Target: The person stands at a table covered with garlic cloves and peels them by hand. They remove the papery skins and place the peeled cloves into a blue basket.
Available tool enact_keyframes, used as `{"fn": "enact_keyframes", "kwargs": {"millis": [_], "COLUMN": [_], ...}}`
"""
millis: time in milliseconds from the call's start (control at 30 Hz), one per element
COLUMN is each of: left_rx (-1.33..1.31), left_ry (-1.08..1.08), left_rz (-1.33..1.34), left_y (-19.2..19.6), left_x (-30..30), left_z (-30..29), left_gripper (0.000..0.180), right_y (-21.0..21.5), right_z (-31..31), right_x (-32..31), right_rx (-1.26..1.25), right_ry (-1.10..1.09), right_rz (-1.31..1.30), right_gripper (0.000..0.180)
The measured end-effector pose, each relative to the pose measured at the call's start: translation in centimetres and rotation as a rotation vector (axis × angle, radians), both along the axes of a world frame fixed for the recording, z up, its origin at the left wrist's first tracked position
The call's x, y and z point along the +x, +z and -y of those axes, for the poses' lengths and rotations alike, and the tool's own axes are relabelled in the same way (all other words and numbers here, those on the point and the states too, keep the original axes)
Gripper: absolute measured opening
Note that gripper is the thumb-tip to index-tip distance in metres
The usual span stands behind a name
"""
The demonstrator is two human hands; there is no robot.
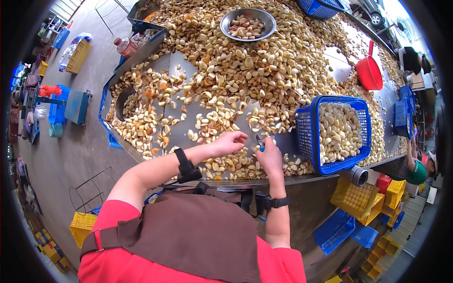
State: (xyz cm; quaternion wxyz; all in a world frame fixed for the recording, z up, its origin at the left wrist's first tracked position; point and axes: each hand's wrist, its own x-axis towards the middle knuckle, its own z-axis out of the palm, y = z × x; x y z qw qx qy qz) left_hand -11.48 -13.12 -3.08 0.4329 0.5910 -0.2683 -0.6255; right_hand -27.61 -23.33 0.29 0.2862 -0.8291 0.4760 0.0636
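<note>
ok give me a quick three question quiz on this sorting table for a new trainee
1. True or false: the blue basket beside the right hand holds pale peeled cloves.
2. What does the right hand hold? A) red scoop B) small blue-handled knife C) metal bowl
3. Fill in: the metal bowl sits on top of the ____.

Key: 1 true; 2 B; 3 clove heap. The left hand reaches into loose cloves.

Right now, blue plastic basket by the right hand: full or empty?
Nearly full. The blue plastic mesh basket holds pale peeled cloves heaped almost to its rim, upright on the metal table.
</note>
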Motion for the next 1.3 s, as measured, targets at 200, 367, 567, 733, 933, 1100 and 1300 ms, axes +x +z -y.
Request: {"fn": "enact_keyframes", "kwargs": {"millis": [200, 367, 567, 733, 933, 1100, 1300], "left_rx": [0.006, 0.059, -0.069, -0.052, -0.189, 0.054, 0.137], "left_ry": [0.030, 0.064, 0.119, 0.260, 0.361, 0.275, 0.436], "left_rz": [-0.134, -0.158, -0.212, -0.277, 0.288, 0.177, -0.210], "left_y": [0.0, 1.9, 2.7, 1.4, 2.5, 2.4, 3.5], "left_x": [0.0, 1.2, 0.0, -0.2, -0.5, 0.9, 2.1], "left_z": [0.1, -1.3, -2.1, -3.6, -4.4, -6.1, -7.0], "left_gripper": [0.009, 0.017, 0.014, 0.012, 0.011, 0.010, 0.010], "right_y": [0.8, -0.8, 1.2, 0.0, 1.2, 1.6, 1.6], "right_z": [-2.7, -3.5, -3.3, -4.0, -3.9, -5.0, -5.7], "right_x": [1.1, 1.9, 2.5, 3.5, 5.5, 6.4, 8.2], "right_rx": [0.110, 0.177, 0.333, 0.316, 0.123, 0.140, 0.127], "right_ry": [-0.051, -0.095, -0.104, -0.039, 0.216, 0.343, 0.394], "right_rz": [0.424, 0.571, 0.421, 0.552, 0.513, 0.380, 0.390], "right_gripper": [0.031, 0.033, 0.021, 0.013, 0.015, 0.019, 0.018]}}
